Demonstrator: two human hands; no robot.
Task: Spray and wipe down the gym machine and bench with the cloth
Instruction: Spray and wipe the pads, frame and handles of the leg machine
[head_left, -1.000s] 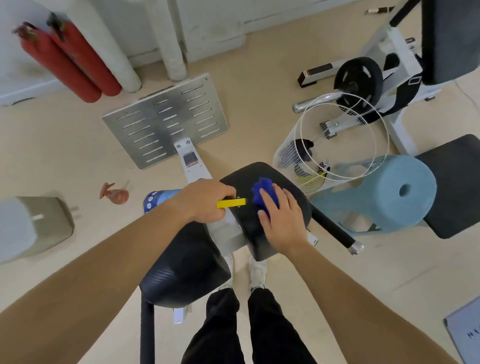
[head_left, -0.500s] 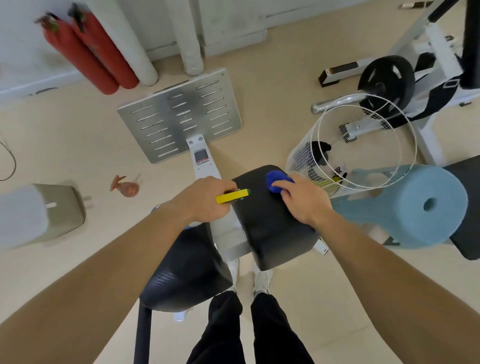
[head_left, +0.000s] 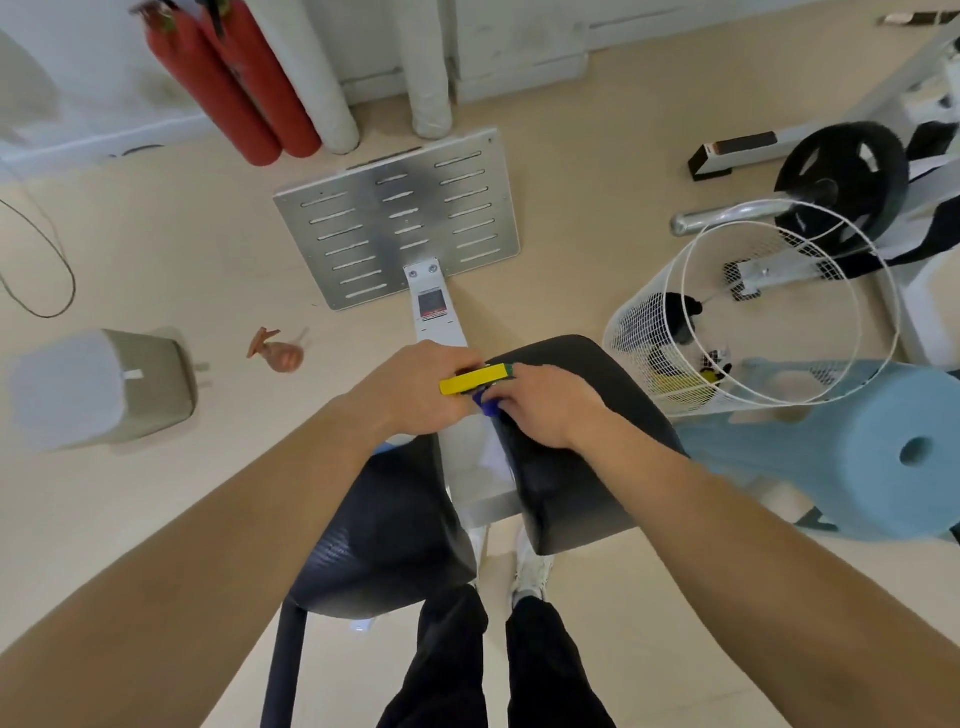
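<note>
the blue cloth (head_left: 488, 405) is bunched small at the inner edge of the right black pad (head_left: 571, 457) of the gym machine, just beside the pale central beam (head_left: 470, 462) that runs between the two pads. only a scrap of the cloth shows, since the right hand (head_left: 545, 408) lies over it with fingers curled down, pressing it against the pad. just to the left, the left hand (head_left: 421, 392) is closed in a fist around a spray bottle whose yellow nozzle head (head_left: 475, 380) pokes out toward the right hand; the nozzle tip nearly meets the right fingertips. most of the bottle's body is hidden under the hand and forearm. the left black pad (head_left: 384, 530) sits lower in view, under the left forearm.

the beam leads forward to a slotted metal footplate (head_left: 400, 218) resting on the beige floor (head_left: 156, 249). below the pads, the person's dark trousers and white shoes stand between the pad supports.

further out, a white wire basket (head_left: 649, 332) stands to the right of the pad, with a light blue stool (head_left: 893, 447) beside it and a black weight plate (head_left: 841, 176) on a white frame beyond. to the left lie a small orange object (head_left: 280, 353) and a grey bin (head_left: 104, 389). two red fire extinguishers (head_left: 228, 78) lean at the wall.
</note>
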